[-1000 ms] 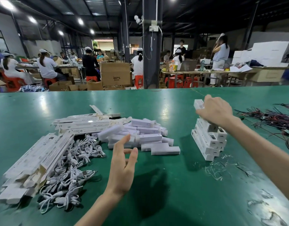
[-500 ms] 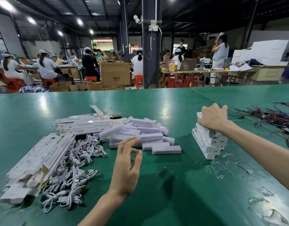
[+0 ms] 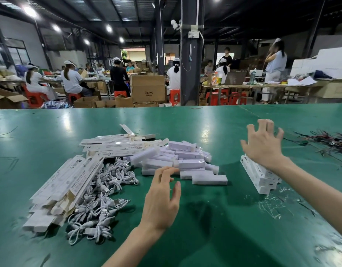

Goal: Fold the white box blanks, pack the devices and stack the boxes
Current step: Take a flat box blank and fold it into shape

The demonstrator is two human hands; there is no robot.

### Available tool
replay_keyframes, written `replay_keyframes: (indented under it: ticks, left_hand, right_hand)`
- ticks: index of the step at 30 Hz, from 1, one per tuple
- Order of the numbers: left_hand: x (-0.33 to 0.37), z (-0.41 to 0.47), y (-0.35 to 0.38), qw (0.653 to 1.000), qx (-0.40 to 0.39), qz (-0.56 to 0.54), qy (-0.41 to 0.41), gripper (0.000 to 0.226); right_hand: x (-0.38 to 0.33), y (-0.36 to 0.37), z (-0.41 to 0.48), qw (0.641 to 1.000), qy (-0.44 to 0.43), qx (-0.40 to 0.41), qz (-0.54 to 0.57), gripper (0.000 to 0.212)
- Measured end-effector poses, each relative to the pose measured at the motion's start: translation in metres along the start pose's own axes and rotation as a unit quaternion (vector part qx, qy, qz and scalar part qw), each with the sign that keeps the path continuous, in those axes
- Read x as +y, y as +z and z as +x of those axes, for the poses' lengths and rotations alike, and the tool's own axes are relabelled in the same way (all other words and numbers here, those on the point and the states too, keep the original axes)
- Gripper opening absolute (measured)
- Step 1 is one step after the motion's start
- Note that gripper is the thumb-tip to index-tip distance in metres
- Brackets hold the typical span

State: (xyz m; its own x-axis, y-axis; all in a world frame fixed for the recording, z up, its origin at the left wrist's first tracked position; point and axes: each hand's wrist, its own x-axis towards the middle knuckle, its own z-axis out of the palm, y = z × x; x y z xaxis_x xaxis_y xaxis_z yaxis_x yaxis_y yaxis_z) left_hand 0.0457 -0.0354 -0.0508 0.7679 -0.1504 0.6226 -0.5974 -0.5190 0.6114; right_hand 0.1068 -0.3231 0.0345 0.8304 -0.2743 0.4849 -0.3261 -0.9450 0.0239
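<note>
Box blanks [image 3: 69, 185]: flat, white and printed, fanned in a loose heap at the left of the green worktop [image 3: 204, 237]. A second bunch [image 3: 116, 145] lies farther back. None is folded or in hand.

Device pile [image 3: 177, 160]: white bars in wrap, heaped mid-worktop, touching the far blanks. One bar [image 3: 209, 179] lies at the near edge.

Cable heap [image 3: 108, 189]: coiled white leads between the near blanks and the devices, partly tucked under the blanks.

Stack of packed boxes [image 3: 258, 176]: right of the devices and well apart from them. It has several layers and leans a bit.

Right hand [image 3: 262, 143]: fingers spread wide over the top of the stack, holding nothing. Can't tell if the palm touches the top box.

Left hand [image 3: 162, 201]: fingers straight and relaxed, thumb apart, empty. It hovers just in front of the device pile.

My read: both hands are empty, so this is the gap between boxes, at the stacking end of a cycle. The next move needs one blank peeled off the heap without dragging its neighbours, then squared up before a device goes in.

In the way:
- Cables tangle with the blank ends, so a pull could snag.
- The stack tilts, so a careless nudge could tip it.
- Clear plastic scraps [image 3: 270, 205] lie just in front of the stack.
- Red and black wire tangle [image 3: 328, 141] sits at far right, near the stack but not touching it.
</note>
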Motion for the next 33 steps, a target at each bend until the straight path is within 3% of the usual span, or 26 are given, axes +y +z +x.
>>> replay_keyframes:
  ticks: [3,8,11,13,17,21,27,29,31,33]
  left_hand:
    - [-0.011,0.011,-0.007,0.987,-0.004,0.155,-0.034,0.033]
    - [-0.044,0.04,-0.059,0.899,0.025,0.394,-0.191,0.036]
    - [-0.065,0.051,-0.1,0.845,0.057,0.432,-0.311,0.033]
    - [-0.076,0.052,-0.116,0.807,0.023,0.458,-0.372,0.032]
    - [-0.085,0.053,-0.122,0.773,-0.008,0.496,-0.396,0.026]
    - [-0.082,0.054,-0.123,0.789,0.036,0.489,-0.371,0.017]
    - [-0.046,0.058,-0.13,0.874,0.183,0.373,-0.254,0.021]
    - [-0.024,0.058,-0.12,0.927,0.185,0.276,-0.172,0.024]
    - [-0.004,0.058,-0.1,0.975,0.125,0.089,-0.163,0.025]
    - [0.012,0.053,-0.074,0.964,0.023,-0.125,-0.232,0.015]
  right_hand:
    - [-0.041,0.006,-0.047,0.979,-0.107,0.11,0.134,0.032]
    - [-0.085,0.036,-0.111,0.951,-0.214,0.068,0.211,0.027]
    - [-0.082,0.047,-0.119,0.948,-0.244,0.028,0.203,0.027]
    - [-0.077,0.049,-0.121,0.947,-0.248,0.005,0.203,0.026]
    - [-0.076,0.046,-0.121,0.945,-0.242,-0.007,0.218,0.022]
    - [-0.078,0.043,-0.122,0.94,-0.238,0.003,0.246,0.019]
    - [-0.083,0.034,-0.125,0.927,-0.219,0.068,0.296,0.02]
    - [-0.086,0.029,-0.126,0.919,-0.209,0.086,0.322,0.017]
    - [-0.088,0.025,-0.128,0.9,-0.199,0.047,0.386,0.01]
    - [-0.089,0.017,-0.132,0.832,-0.155,-0.076,0.528,0.007]
